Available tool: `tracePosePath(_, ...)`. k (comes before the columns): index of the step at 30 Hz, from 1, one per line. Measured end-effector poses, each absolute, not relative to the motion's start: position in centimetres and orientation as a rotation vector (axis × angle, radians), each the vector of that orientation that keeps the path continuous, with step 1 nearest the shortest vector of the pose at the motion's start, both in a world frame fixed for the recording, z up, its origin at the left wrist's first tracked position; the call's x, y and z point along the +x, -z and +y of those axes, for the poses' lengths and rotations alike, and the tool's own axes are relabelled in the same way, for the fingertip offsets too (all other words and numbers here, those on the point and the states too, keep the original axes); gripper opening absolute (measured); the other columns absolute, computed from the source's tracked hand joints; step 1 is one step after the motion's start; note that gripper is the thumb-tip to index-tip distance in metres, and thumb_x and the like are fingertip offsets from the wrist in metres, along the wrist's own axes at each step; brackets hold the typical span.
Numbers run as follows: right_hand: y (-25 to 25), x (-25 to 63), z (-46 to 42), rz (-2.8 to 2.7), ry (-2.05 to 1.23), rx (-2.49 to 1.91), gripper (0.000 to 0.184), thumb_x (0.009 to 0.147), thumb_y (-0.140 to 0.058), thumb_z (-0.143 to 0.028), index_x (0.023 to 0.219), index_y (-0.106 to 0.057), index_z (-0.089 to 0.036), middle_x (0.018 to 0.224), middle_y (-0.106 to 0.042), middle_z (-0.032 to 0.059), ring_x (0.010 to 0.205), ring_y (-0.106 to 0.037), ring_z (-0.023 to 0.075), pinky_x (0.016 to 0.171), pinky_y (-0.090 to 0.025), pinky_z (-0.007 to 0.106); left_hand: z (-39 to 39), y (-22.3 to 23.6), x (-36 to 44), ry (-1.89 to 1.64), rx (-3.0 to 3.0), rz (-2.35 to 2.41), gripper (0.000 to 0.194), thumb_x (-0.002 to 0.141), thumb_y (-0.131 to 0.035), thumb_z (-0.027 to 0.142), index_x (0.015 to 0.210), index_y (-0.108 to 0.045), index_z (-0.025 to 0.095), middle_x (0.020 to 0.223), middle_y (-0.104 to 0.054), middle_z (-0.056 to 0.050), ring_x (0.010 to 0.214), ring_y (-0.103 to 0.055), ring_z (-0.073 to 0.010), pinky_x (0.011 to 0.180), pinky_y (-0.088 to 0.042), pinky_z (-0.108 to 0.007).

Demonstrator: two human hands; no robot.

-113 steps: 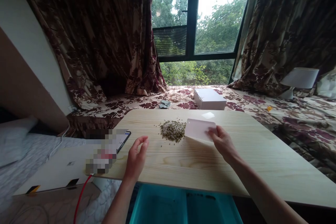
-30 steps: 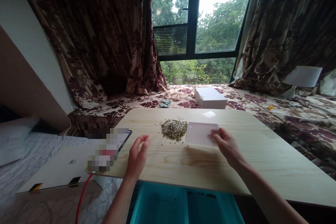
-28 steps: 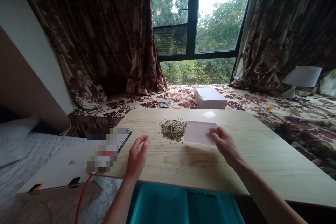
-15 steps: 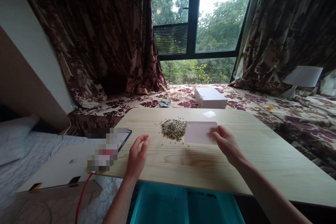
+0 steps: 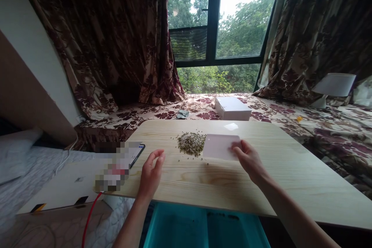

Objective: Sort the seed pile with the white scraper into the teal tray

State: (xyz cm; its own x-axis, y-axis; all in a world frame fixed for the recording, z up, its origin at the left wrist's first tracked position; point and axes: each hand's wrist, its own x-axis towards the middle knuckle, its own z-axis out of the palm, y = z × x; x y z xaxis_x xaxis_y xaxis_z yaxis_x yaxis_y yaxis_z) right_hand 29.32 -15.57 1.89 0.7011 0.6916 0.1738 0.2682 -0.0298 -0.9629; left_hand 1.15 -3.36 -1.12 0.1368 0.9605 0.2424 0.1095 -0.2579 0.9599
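My right hand (image 5: 251,159) grips the right end of a thin white plastic sheet (image 5: 218,146), thumb on top. The sheet's left edge touches or lies very near a pile of small green beans mixed with white grains (image 5: 192,143); I cannot tell whether it presses into the pile. Several loose beans are scattered around the heap on the light wooden table (image 5: 186,186). Left of the pile, my left hand (image 5: 151,169) hovers over the table with nothing in it. Its fingers are loosely bent, with a small gap between thumb and forefinger.
A turquoise two-part bin (image 5: 207,226) is below the table's near edge. At the table's left side lies a phone or tablet (image 5: 138,154), partly blurred out, near a red cable (image 5: 88,217). A white box (image 5: 233,107) and a lamp (image 5: 334,85) stand beyond the table.
Almost nothing differs. The sheet in my right hand has shifted very slightly left, along with a slight shift of the whole view.
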Motion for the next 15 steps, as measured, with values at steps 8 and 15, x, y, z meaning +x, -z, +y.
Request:
tracePosePath(8, -2.2, 29.0, -14.5, -0.828, -0.435, -1.644, 0.013, 0.066, -0.054, -0.031, 0.073, -0.057, -0.02, 0.069, -0.061, 0.0003, 0.065, -0.054, 0.0165, 0.06, -0.041, 0.029, -3.4, 1.0, 1.2, -1.243, 1.548, 1.072, 0.044, 0.078, -0.056, 0.055, 0.101, -0.063, 0.018, 0.103, -0.067, -0.008, 0.107, -0.058, -0.0257, 0.098, -0.04, -0.04)
tracePosePath(15, -2.7, 29.2, -15.6, -0.823, -0.452, -1.628, 0.015, 0.067, -0.055, -0.032, 0.074, -0.058, -0.02, 0.069, -0.061, 0.0, 0.064, -0.053, 0.0158, 0.059, -0.04, 0.028, -3.5, 0.8, 1.2, -1.24, 1.56, 1.082, 0.043, 0.078, -0.056, 0.055, 0.1, -0.063, 0.018, 0.103, -0.067, -0.007, 0.107, -0.059, -0.0252, 0.096, -0.042, -0.037)
